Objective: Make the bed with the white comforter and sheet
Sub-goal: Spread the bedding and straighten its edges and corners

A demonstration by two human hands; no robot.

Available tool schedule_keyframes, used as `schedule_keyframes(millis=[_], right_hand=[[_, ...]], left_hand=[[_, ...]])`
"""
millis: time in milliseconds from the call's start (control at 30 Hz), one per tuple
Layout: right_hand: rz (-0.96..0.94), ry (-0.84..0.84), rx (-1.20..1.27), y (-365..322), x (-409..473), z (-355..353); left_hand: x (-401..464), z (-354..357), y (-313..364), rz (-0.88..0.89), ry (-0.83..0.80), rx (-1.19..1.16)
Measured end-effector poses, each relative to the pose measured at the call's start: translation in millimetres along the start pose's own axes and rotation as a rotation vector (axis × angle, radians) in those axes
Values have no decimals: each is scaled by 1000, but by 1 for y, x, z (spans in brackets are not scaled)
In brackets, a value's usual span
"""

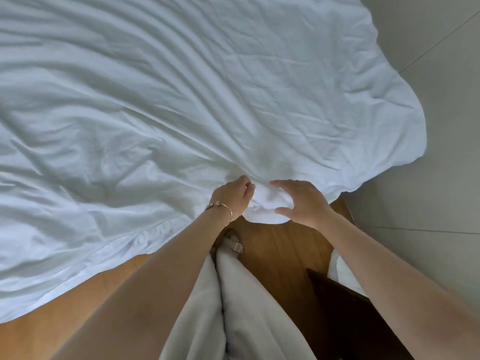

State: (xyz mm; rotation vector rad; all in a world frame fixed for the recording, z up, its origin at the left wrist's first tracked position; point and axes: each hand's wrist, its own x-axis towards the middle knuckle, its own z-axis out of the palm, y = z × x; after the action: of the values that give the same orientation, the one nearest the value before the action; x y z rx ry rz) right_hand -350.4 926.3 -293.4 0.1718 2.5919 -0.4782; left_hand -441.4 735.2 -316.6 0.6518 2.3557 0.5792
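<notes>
The white comforter [181,100] lies rumpled across the bed and fills most of the head view, its edge hanging over the near side. A bunched corner of it [262,203] sits between my hands. My left hand [233,198], with a bracelet on the wrist, grips the fabric at the left of that bunch, fingers curled into the folds. My right hand [298,201] is spread with relaxed fingers at the right of the bunch; fingertips and thumb frame it without closing on it. No separate sheet can be told apart from the comforter.
Wooden floor [280,255] runs under the bed's near edge, and grey tiled floor [428,61] lies to the right. A dark piece of furniture [342,307] stands at the lower right. My light trousers [233,307] and a sandalled foot [235,242] are below.
</notes>
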Motion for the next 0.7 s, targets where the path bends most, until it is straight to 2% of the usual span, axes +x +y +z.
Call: schedule_keyframes(millis=[100,233,333,400,467,533,667,700], right_hand=[[-66,-20,43,-30,10,28],[-154,-14,144,-75,17,62],[-210,-18,124,-112,29,82],[-189,13,82,-134,40,92],[-113,32,2,-154,49,100],[-36,77,-44,-170,54,107],[-56,362,10,-194,63,114],[-53,336,45,-199,64,111]], left_hand=[[-22,0,-41,54,56,182],[-59,-1,-112,301,181,505],[-83,-9,-157,210,221,676],[-95,-18,-175,106,336,704],[-99,-33,-185,-53,402,590],[-102,-53,-190,-162,337,376],[-106,-86,-210,-155,53,92],[-108,-96,-214,-129,21,51]])
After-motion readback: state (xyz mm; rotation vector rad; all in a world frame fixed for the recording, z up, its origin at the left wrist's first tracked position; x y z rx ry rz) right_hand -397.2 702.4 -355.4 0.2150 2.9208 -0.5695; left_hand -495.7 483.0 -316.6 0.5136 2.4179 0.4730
